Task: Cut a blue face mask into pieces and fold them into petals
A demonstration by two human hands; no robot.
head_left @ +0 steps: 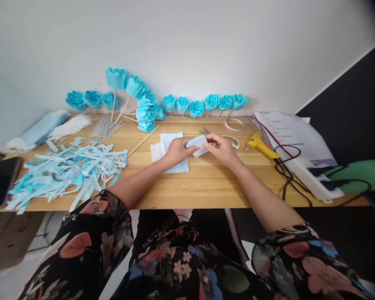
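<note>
A small pale blue folded piece (198, 146) is held between my two hands above the wooden table. My left hand (180, 151) grips its left edge between thumb and fingers. On its right edge, the fingers of my right hand (218, 146) are pinched. Flat pale blue sheets (178, 167) lie beneath and beside my left hand, with a smaller whitish folded piece (157, 152) at their left. Behind my hands, the metal tips of a tool (204, 131) show, the rest hidden. A tape roll (233, 142) sits partly behind my right hand.
Blue strips (71, 171) are piled at the left, near stacked masks (42, 129). Blue fabric flowers (196, 109) line the wall. A wooden stick (143, 141) lies left of the sheets. A yellow glue gun (262, 146), cables and a power strip (312, 179) are at the right.
</note>
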